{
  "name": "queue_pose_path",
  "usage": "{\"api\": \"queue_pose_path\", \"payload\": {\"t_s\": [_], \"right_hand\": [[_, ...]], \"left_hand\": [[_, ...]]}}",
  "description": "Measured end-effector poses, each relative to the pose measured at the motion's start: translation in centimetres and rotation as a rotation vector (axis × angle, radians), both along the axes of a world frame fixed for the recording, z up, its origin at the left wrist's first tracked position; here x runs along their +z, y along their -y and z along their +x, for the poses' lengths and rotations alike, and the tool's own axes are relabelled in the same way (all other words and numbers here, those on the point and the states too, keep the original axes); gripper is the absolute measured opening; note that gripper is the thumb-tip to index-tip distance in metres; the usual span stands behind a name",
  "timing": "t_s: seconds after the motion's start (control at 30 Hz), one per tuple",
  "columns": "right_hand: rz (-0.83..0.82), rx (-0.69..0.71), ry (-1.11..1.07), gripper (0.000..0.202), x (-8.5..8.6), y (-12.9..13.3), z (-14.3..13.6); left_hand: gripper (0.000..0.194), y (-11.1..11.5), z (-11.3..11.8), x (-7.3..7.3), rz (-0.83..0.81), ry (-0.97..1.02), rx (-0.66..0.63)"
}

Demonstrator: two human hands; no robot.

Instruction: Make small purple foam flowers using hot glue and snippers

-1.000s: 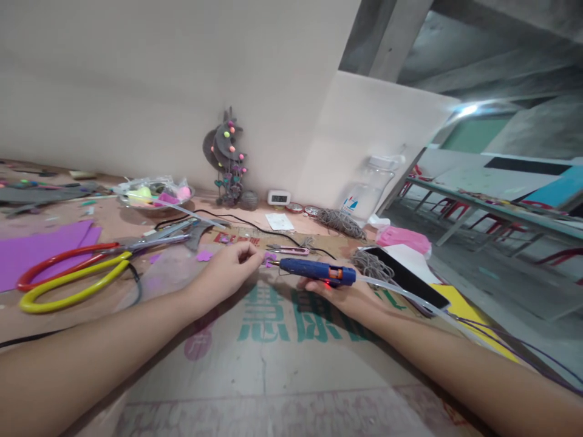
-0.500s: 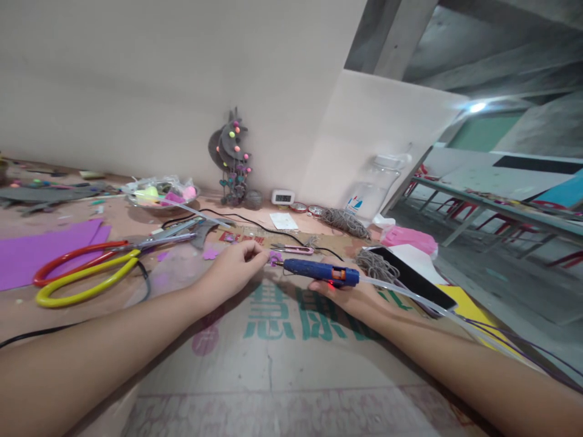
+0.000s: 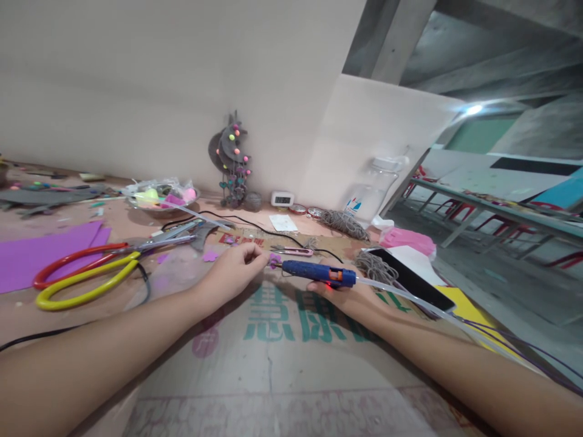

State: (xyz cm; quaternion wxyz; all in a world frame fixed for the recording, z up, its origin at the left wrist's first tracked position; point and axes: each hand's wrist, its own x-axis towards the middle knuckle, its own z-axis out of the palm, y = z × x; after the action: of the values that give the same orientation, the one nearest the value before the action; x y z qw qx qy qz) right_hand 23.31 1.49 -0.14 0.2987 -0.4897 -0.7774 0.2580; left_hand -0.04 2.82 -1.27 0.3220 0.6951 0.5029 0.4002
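Observation:
Between its pinched fingertips, my left hand [image 3: 241, 264] has a small purple felt flower [image 3: 274, 261] above the cardboard [image 3: 218, 364]. My right hand [image 3: 346, 294] is wrapped round a blue hot glue gun [image 3: 314, 273], whose small light glows red. The gun points left, and its nozzle meets the flower; whether glue is coming out is too small to tell. A clear glue stick [image 3: 387, 285] runs out of the gun's back end. Another purple flower [image 3: 210, 257] lies just left of my left hand.
Scissors [image 3: 86, 273] with red and yellow handles lie at left by purple felt sheets [image 3: 40, 255]. Behind are a bowl [image 3: 159, 203] of pompoms, a hanging moon ornament [image 3: 233, 158], a timer [image 3: 282, 199], tweezers [image 3: 294, 251] and a water jug [image 3: 371, 191]. A phone [image 3: 412, 279] lies at right.
Almost nothing differs. The glue gun and my right hand have shifted very slightly left, with the nozzle still at the flower.

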Motion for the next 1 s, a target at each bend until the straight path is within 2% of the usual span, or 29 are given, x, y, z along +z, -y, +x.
{"api": "queue_pose_path", "payload": {"t_s": [0.3, 0.57, 0.7, 1.0], "right_hand": [[-0.039, -0.021, -0.001, 0.023, 1.06, 0.56, -0.76], [-0.046, -0.006, -0.037, 0.020, 0.39, 0.30, -0.49], [-0.050, -0.037, -0.026, 0.020, 0.53, 0.34, -0.65], [-0.016, -0.006, 0.011, 0.019, 0.37, 0.22, -0.24]], "left_hand": [[0.023, -0.02, 0.16, -0.05, -0.003, 0.003, 0.004], [0.021, -0.05, 0.05, 0.03, -0.004, -0.001, -0.007], [0.022, -0.06, 0.05, 0.05, 0.005, -0.004, -0.005], [0.022, -0.04, 0.08, 0.18, -0.001, -0.006, 0.014]]}}
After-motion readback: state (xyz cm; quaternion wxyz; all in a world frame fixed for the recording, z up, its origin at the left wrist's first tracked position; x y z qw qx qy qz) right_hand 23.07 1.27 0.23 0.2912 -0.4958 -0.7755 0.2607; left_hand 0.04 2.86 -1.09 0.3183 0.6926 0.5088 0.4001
